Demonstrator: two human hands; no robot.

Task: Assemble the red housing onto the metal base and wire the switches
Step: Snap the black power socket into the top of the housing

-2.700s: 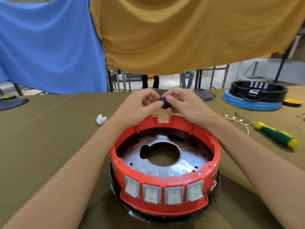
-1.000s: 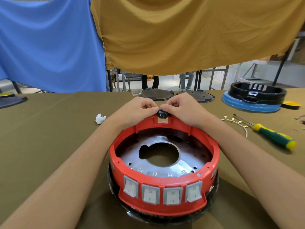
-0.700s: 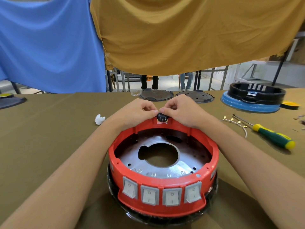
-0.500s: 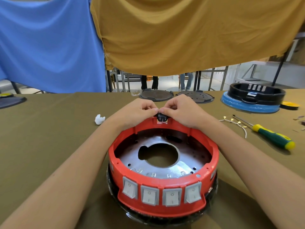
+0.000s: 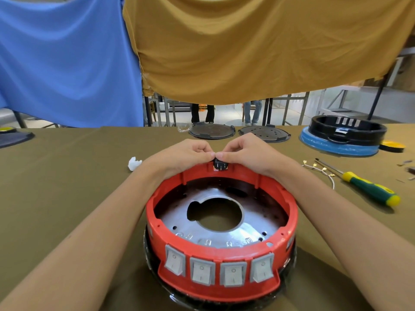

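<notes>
The red housing (image 5: 289,212) sits on the round metal base (image 5: 253,223) in front of me, with several grey rocker switches (image 5: 219,269) along its near wall. A small black socket part (image 5: 219,164) with metal pins sits in the notch of the far rim. My left hand (image 5: 184,154) and my right hand (image 5: 247,153) meet over it, thumbs and fingertips pinching it from both sides and pressing it down. Loose white wires with brass terminals (image 5: 321,171) lie on the table to the right.
A green and yellow screwdriver (image 5: 368,190) lies at the right. A white plastic piece (image 5: 134,163) lies at the left. Two dark round plates (image 5: 212,131) and a black housing on a blue-wrapped base (image 5: 343,136) stand at the far edge. Cloths hang behind.
Both hands brought the black socket part down from above the rim into the notch of the red housing. It now sits lower in the notch than a second ago.
</notes>
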